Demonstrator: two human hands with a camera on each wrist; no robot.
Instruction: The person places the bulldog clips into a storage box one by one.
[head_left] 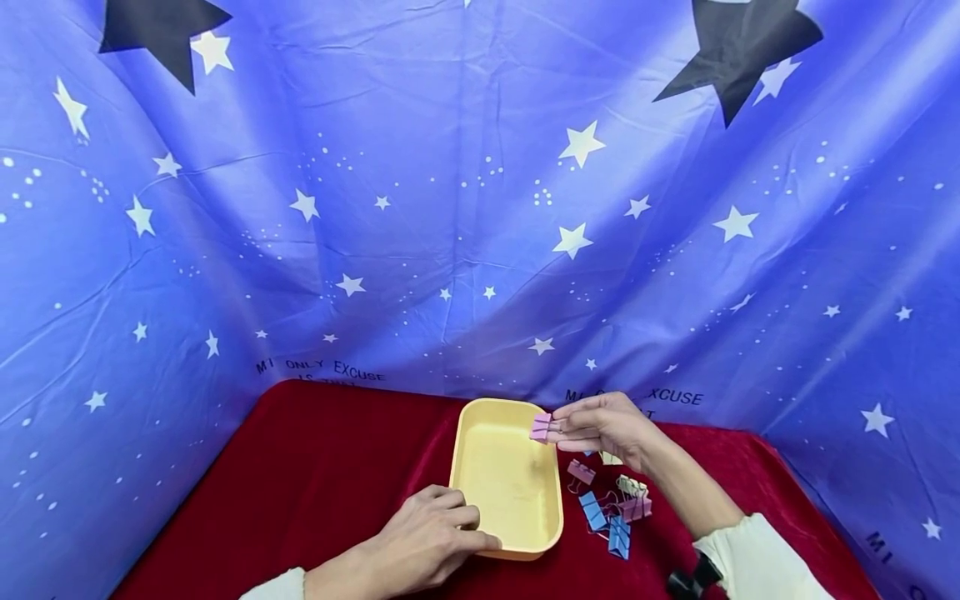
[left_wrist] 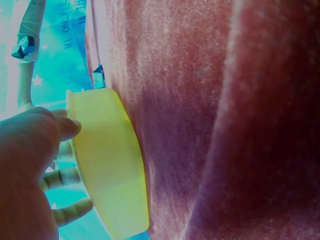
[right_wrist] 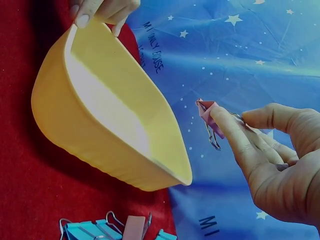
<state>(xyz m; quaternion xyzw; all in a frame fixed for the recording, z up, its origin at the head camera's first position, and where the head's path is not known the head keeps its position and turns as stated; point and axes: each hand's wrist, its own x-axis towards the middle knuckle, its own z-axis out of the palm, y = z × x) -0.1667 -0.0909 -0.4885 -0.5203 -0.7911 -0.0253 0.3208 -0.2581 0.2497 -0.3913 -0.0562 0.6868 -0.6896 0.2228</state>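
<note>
My right hand (head_left: 611, 425) pinches a pink binder clip (head_left: 541, 427) by its wire handles, above the far right corner of a yellow tray (head_left: 502, 487). Seen from the right wrist, the clip (right_wrist: 212, 117) is gripped between thumb and fingers, its body pointing toward the tray. My left hand (head_left: 427, 537) grips the tray's rim at the near left corner, fingers over the edge. In the left wrist view the fingertips curl behind the tray wall (left_wrist: 107, 160).
Right of the tray lies a loose group of binder clips: blue ones (head_left: 592, 511), pink ones (head_left: 581, 472) and a cream one (head_left: 632, 486). Some sit partly under my right hand. A red cloth (head_left: 322, 467) covers the table, and a blue star-printed curtain (head_left: 450, 208) hangs behind it.
</note>
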